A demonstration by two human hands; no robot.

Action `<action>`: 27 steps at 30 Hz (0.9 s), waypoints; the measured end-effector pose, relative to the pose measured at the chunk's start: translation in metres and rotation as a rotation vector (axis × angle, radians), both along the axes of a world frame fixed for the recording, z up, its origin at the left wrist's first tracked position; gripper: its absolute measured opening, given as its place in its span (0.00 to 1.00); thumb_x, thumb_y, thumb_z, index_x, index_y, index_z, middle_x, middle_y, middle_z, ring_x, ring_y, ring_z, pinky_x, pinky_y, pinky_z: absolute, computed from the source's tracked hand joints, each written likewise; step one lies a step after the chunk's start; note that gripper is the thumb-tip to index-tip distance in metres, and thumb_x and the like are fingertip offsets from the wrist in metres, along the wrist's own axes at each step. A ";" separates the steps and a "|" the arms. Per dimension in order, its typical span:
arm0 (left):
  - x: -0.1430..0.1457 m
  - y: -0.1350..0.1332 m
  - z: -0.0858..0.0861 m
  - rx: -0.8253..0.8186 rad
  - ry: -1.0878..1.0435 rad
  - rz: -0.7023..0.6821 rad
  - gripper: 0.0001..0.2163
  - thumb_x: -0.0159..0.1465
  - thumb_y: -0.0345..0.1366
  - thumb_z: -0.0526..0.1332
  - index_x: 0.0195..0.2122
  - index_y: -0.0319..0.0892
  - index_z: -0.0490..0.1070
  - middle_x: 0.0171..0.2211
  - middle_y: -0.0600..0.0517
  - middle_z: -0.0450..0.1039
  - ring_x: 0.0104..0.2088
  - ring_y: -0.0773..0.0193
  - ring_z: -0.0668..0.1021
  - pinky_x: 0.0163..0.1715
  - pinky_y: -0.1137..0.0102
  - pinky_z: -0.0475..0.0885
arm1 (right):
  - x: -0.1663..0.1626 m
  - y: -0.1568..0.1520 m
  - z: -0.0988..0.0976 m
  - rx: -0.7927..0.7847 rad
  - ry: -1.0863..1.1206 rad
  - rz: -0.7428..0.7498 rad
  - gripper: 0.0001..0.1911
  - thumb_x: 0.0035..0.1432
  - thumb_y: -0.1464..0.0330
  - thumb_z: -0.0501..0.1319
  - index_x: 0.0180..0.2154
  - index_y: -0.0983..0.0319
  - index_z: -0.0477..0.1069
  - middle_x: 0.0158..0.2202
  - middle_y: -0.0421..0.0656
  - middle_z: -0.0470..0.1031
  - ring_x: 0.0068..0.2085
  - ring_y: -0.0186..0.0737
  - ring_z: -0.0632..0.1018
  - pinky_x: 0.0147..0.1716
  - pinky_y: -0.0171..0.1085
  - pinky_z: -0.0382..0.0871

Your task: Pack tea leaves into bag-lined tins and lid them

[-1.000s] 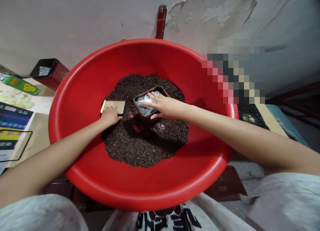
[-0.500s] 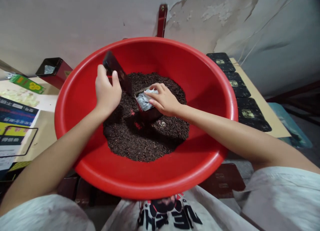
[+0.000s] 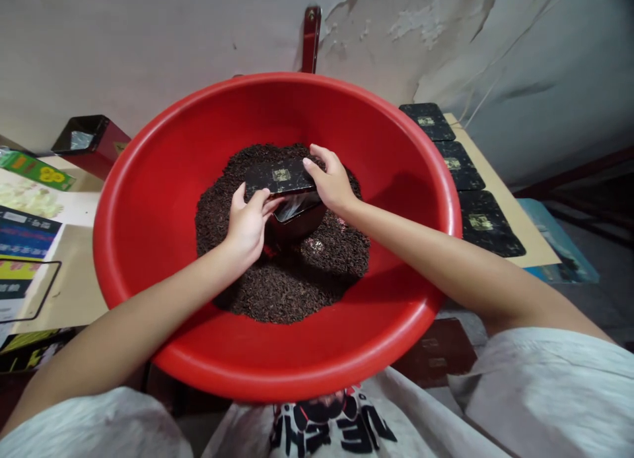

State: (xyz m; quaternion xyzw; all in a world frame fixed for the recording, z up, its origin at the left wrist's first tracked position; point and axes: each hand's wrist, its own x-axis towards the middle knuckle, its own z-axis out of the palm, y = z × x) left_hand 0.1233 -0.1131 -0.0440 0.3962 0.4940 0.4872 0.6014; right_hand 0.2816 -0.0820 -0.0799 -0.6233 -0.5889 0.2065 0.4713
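Both my hands hold a black rectangular tin lid (image 3: 270,177) with a small gold emblem. My left hand (image 3: 250,224) grips its near left side, and my right hand (image 3: 333,181) its right end, thumb on top. The lid sits tilted over the mouth of a dark tin (image 3: 296,224), covering part of it. Clear plastic (image 3: 296,206) shows in the tin's opening below the lid. The tin stands on dark loose tea leaves (image 3: 282,293) inside a big red basin (image 3: 277,365).
Several black lids (image 3: 488,222) lie in a row on a board (image 3: 537,250) at the right. An open red tin (image 3: 96,144) with plastic inside stands at the left, beside a green box (image 3: 37,169). A peeling wall (image 3: 198,29) rises behind the basin.
My left hand has brought the lid right and down over the tin, turning it from upright to nearly flat. My right hand has left the plastic and taken the lid's right end.
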 end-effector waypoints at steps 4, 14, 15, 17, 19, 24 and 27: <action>0.004 -0.009 0.002 -0.050 0.145 0.016 0.23 0.60 0.28 0.56 0.57 0.41 0.55 0.41 0.49 0.74 0.40 0.64 0.79 0.43 0.68 0.74 | 0.006 0.004 0.004 -0.121 0.101 0.097 0.23 0.53 0.71 0.54 0.52 0.68 0.66 0.56 0.51 0.68 0.57 0.40 0.68 0.60 0.41 0.59; 0.004 -0.012 -0.013 -0.128 0.238 0.078 0.09 0.60 0.31 0.58 0.38 0.43 0.57 0.36 0.51 0.69 0.37 0.65 0.75 0.32 0.72 0.71 | 0.012 0.006 0.007 -0.221 0.196 0.147 0.29 0.48 0.77 0.51 0.54 0.68 0.64 0.58 0.47 0.66 0.59 0.39 0.67 0.61 0.42 0.57; 0.004 -0.011 -0.014 -0.143 0.224 0.069 0.08 0.61 0.31 0.58 0.36 0.43 0.57 0.36 0.51 0.69 0.36 0.66 0.75 0.32 0.73 0.70 | 0.014 0.007 0.008 -0.246 0.209 0.166 0.29 0.48 0.77 0.51 0.55 0.68 0.64 0.59 0.47 0.65 0.59 0.40 0.67 0.61 0.44 0.57; 0.002 -0.010 -0.015 -0.151 0.208 0.049 0.08 0.60 0.30 0.58 0.35 0.43 0.56 0.34 0.53 0.68 0.34 0.68 0.74 0.30 0.75 0.69 | 0.019 0.009 0.009 -0.286 0.242 0.217 0.30 0.49 0.77 0.51 0.56 0.67 0.62 0.60 0.47 0.63 0.61 0.42 0.65 0.61 0.47 0.57; 0.000 -0.008 -0.019 -0.121 0.214 0.026 0.14 0.58 0.29 0.60 0.42 0.43 0.56 0.29 0.57 0.65 0.30 0.70 0.72 0.28 0.76 0.67 | 0.024 0.012 0.010 -0.322 0.277 0.270 0.30 0.50 0.78 0.52 0.57 0.68 0.61 0.60 0.48 0.62 0.61 0.43 0.65 0.61 0.48 0.57; -0.007 -0.003 -0.038 0.133 0.351 -0.141 0.35 0.55 0.32 0.64 0.61 0.44 0.46 0.21 0.62 0.57 0.22 0.70 0.66 0.27 0.73 0.66 | 0.027 0.014 0.010 -0.342 0.193 0.243 0.22 0.54 0.76 0.51 0.51 0.65 0.68 0.52 0.46 0.71 0.51 0.43 0.73 0.51 0.47 0.67; -0.007 -0.007 -0.051 0.313 0.519 -0.200 0.33 0.56 0.37 0.64 0.61 0.48 0.51 0.28 0.56 0.62 0.29 0.66 0.70 0.34 0.68 0.70 | 0.021 0.011 0.011 -0.364 0.113 0.216 0.16 0.60 0.67 0.52 0.48 0.64 0.68 0.46 0.47 0.74 0.45 0.42 0.75 0.44 0.44 0.70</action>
